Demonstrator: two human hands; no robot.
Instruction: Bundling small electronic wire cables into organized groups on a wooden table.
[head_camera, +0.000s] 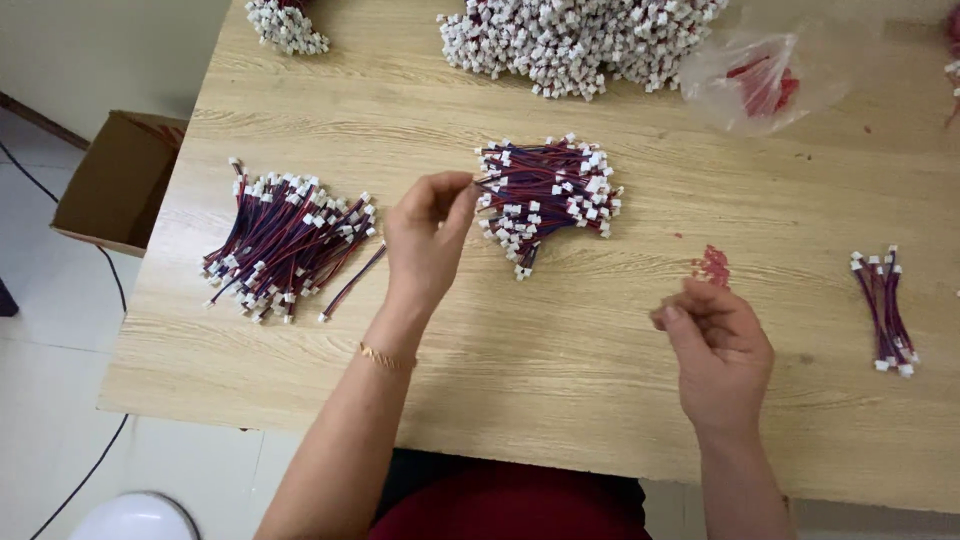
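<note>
Your left hand (425, 235) was raised over the pale wood-grain bench (560, 370), its fingers (452, 190) pinched shut on the end of a thin red-and-blue wire (487, 180) at the left edge of the middle heap of red-and-blue wire leads with white plastic connectors (548, 195). That heap lay at the centre of the bench, just right of the hand. Your right hand (718, 345) was held near the front of the bench, its fingers curled closed; whether they held anything could not be told. A small scatter of red bits (712, 265) lay on the bench just above that hand.

A larger heap of the same leads (285, 245) lay spread on the left part of the bench, well apart from the middle heap. A short bundle of leads (885, 310) lay near the right edge. At the far edge sat a big pile of white connectors (575, 40), a smaller pile at the far left (285, 25), and a clear plastic bag with red pieces inside (765, 80). A brown cardboard box (120, 180) stood on the floor left of the bench.
</note>
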